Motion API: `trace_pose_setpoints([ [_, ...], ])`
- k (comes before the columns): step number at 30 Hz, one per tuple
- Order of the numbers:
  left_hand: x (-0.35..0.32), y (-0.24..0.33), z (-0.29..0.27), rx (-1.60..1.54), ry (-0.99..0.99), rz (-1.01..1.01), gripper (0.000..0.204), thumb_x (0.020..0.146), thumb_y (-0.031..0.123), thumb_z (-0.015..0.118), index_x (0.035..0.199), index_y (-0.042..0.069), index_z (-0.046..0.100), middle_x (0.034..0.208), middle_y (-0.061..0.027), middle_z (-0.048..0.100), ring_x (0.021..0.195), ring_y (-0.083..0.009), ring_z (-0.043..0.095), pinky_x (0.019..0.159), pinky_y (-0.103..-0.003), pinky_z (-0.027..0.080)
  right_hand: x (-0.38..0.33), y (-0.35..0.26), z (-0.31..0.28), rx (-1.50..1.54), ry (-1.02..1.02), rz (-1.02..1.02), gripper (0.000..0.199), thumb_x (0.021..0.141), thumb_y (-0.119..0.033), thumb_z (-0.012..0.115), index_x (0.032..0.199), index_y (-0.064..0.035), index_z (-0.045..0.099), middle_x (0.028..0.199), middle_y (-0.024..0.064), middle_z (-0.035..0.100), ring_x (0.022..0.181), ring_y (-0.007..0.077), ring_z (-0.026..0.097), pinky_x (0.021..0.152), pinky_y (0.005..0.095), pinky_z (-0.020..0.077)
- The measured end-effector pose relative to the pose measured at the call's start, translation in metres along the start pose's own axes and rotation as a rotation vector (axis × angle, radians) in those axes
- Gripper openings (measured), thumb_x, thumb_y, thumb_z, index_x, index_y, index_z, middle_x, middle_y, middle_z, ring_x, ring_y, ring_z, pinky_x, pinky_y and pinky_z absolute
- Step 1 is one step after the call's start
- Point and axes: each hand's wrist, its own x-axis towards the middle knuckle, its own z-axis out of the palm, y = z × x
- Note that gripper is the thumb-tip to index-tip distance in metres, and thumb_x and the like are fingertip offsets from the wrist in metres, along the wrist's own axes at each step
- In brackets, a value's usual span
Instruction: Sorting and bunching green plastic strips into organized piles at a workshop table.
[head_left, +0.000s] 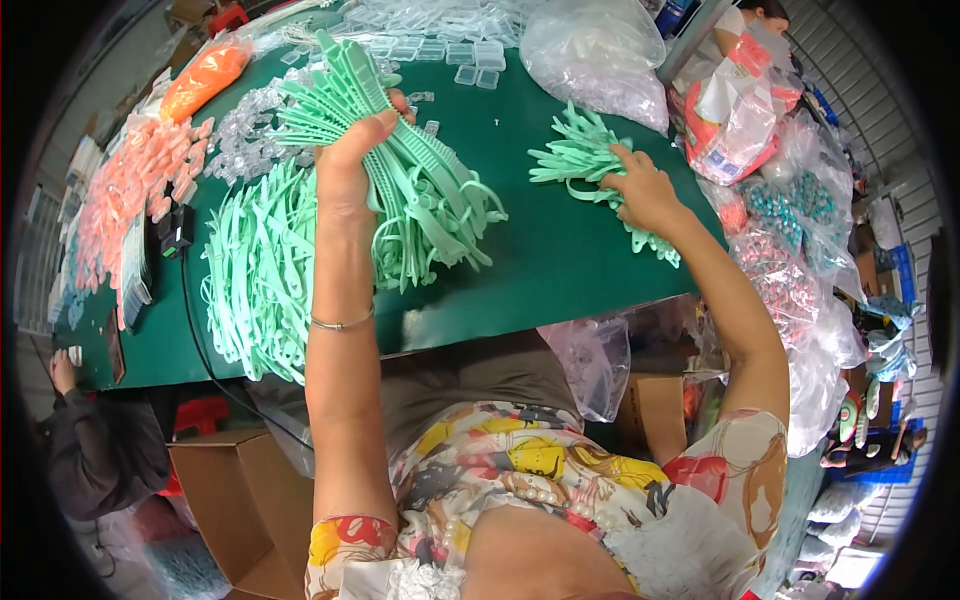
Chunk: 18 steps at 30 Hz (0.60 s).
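My left hand (352, 150) is closed around a thick bundle of mint-green notched plastic straps (425, 195), held up above the table. Their toothed ends fan out at the upper left, and their curved ends hang toward the lower right. At the table's right side, my right hand (645, 190) has its fingers closed on a smaller bunch of the same straps (580, 150), which rests low at the tabletop. To the left of my left forearm lies a broad heap of loose mint-green straps (262, 265), partly hidden by that arm.
On the green table (480, 310) are clear plastic pieces (245, 130), peach-coloured pieces (140, 170), an orange bag (205, 78) and a black box with a cable (176, 232). Stuffed clear bags (595, 60) stand at the back. Another person's hand (63, 372) touches the left edge.
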Motion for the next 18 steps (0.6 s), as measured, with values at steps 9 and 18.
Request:
trace_pose_setpoints([
  [9, 0.000, -0.026, 0.039, -0.181, -0.048, -0.082, 0.031, 0.072, 0.005, 0.059, 0.101, -0.002, 0.055, 0.087, -0.0090, 0.060, 0.077, -0.0193, 0.059, 0.070, -0.032, 0.051, 0.020, 0.076, 0.013, 0.292, -0.046, 0.030, 0.048, 0.060, -0.010, 0.068, 0.105, -0.0247, 0.062, 0.143, 0.0177, 0.027, 0.123, 0.0394, 0.037, 0.099, 0.0416, 0.0378],
  [18, -0.012, -0.035, 0.049, -0.115, -0.080, -0.102, 0.032, 0.072, 0.007, 0.059, 0.103, -0.001, 0.053, 0.088, -0.0082, 0.059, 0.078, -0.0187, 0.058, 0.070, -0.031, 0.051, -0.001, -0.017, -0.014, 0.107, 0.143, -0.102, 0.048, 0.064, -0.021, 0.067, 0.111, -0.0214, 0.059, 0.141, 0.0110, 0.034, 0.131, 0.0375, 0.027, 0.103, 0.0608, 0.0200],
])
